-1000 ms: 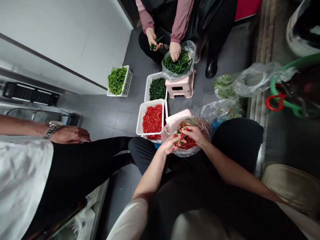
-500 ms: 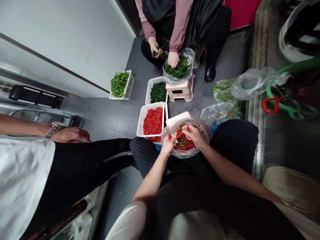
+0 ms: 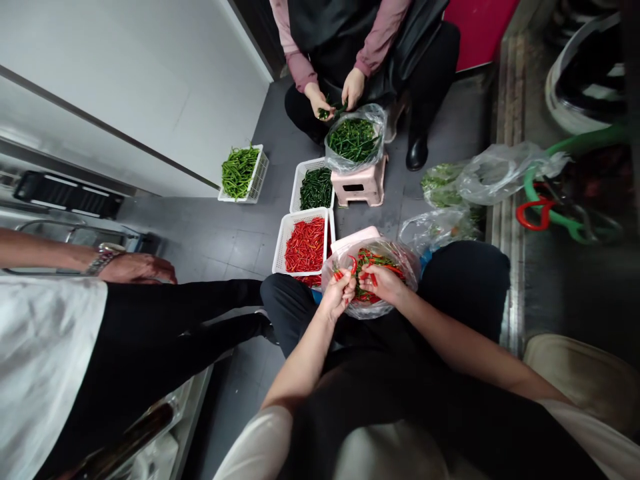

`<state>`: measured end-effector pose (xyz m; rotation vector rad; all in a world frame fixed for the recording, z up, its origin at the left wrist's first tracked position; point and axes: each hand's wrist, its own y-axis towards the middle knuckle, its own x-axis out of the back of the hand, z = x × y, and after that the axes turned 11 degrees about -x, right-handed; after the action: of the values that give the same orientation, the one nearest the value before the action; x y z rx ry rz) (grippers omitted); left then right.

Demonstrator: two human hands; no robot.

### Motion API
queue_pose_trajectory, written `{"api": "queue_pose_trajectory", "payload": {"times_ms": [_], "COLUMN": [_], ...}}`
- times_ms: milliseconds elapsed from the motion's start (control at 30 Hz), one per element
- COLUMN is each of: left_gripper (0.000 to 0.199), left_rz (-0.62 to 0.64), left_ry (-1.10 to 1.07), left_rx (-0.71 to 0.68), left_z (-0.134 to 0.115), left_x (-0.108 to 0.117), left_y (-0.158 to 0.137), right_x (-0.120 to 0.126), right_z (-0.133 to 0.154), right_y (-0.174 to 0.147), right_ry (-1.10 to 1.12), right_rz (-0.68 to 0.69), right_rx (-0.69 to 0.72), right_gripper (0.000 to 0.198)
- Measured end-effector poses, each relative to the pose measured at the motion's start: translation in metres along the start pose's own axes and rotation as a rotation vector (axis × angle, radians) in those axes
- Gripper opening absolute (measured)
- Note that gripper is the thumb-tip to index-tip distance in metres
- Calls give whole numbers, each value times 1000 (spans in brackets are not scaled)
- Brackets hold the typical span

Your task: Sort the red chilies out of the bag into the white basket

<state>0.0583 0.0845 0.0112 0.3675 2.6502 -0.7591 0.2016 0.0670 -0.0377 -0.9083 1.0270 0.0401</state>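
My left hand (image 3: 338,293) is closed around a few red chili peppers (image 3: 354,265), their tips sticking out above the fingers. Close beside it, my right hand (image 3: 383,284) pinches a red chili (image 3: 373,279). Both hands are over a clear plastic bag (image 3: 411,265), open at the top and holding red chilies with green stems (image 3: 376,259). Beneath the bag's far side shows a pale pink stool (image 3: 356,237). Left of the bag stands a white basket (image 3: 281,248) of red chilies, partly on top of another basket with red chilies.
Opposite, a co-worker's hands (image 3: 353,88) handle green chilies over a bag (image 3: 354,140) on a pink stool (image 3: 358,189). Baskets of dark green chilies (image 3: 316,188) and light green peppers (image 3: 239,171) stand on the floor. Another person's arm (image 3: 135,265) is at left. Red-handled scissors (image 3: 535,215) lie at right.
My right hand has moved slightly left and down, closer to my left hand. The co-worker's right-side hand has lifted out of the bag toward their other hand.
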Motion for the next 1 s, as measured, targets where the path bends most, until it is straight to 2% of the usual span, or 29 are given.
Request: {"api": "queue_pose_trajectory", "payload": {"times_ms": [67,133,233,300,367,467,533,600,667,767,867,933,1000], "left_gripper": [40,40,42,43,43,42,42,43,46,51,52,53,55], "left_rz": [-2,-14,-17,4,42,88,120,136,123,87,84,109,144], "left_ry": [85,234,431,437,367,248,196,203,268,338,375,414,453], "left_rx": [2,-17,-21,9,20,-15,-10,22,57,84,110,129,145], "left_z": [1,5,9,9,8,8,9,10,9,8,8,8,7], "left_x": [1,1,0,0,0,-1,-2,-2,-2,-1,-1,-2,-5], "left_y": [0,1,2,3,3,4,5,7,9,12,13,14,15], "right_x": [-2,-6,-10,-11,-8,-1,3,6,7,7,7,8,11], "right_z": [3,4,2,0,-2,-5,-4,-2,1,7,9,9,8], "right_y": [-4,-8,-11,-10,-5,5,10,12,9,2,3,7,12], "right_ry": [-72,-241,-446,-436,-317,-95,-40,-52,-103,-329,-625,-738,-791], "right_rz": [11,23,-77,-110,-43,71,63,-11,-97,-118,-116,-116,-80], "right_rx": [68,167,338,394,320,76,-53,-67,78,301,417,487,483], "right_gripper": [17,24,33,34,32,26,18,12,11,12,19,20,23]}}
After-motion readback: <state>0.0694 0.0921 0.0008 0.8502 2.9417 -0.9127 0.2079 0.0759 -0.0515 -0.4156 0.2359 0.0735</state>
